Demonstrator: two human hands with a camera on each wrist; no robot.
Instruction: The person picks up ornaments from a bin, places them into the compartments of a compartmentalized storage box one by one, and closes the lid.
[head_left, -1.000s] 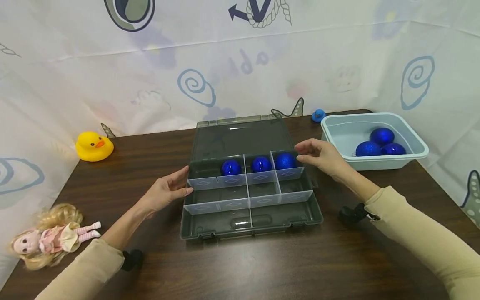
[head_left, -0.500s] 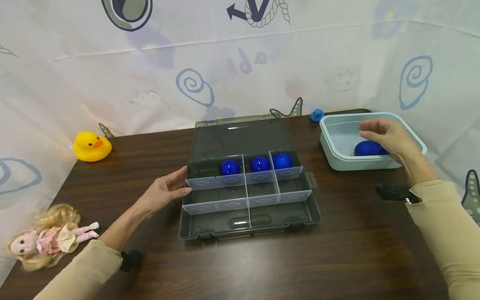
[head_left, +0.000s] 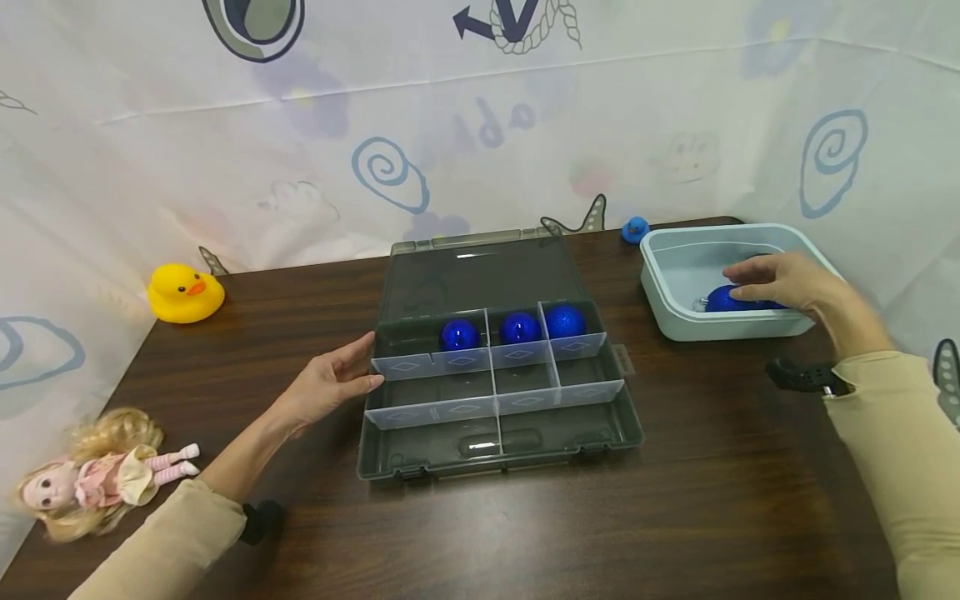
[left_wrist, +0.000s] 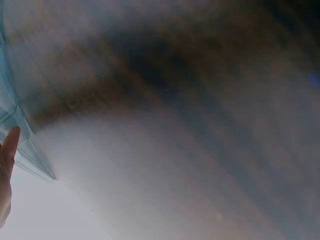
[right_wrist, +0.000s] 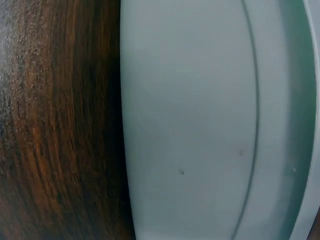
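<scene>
A smoky grey compartment box (head_left: 427, 462) lies with its lid back and clear dividers inside. Its back row holds a blue Christmas bauble (head_left: 460, 334) on the left, another bauble (head_left: 520, 327) in the middle and a textured bauble (head_left: 565, 321) on the right. My left hand (head_left: 322, 387) touches the box's left side with relaxed fingers and thumb; the left wrist view catches a straight finger (left_wrist: 11, 142) at its edge. My right hand (head_left: 795, 282) reaches into the pale blue tub (head_left: 675, 323), its thumb overlapping a blue bauble (head_left: 720, 298). I cannot tell whether it grips one.
A yellow rubber duck (head_left: 185, 294) sits at the back left, and a small blue duck (head_left: 635, 230) stands beside the tub. A blonde doll (head_left: 112, 479) lies at the left. Printed cloth (head_left: 480, 150) hangs behind the dark wooden table (head_left: 525, 542).
My right hand has left the box's right side, moved right and lowered into the tub. A bauble there has shifted, with its silver cap now showing. My left hand stays at the box.
</scene>
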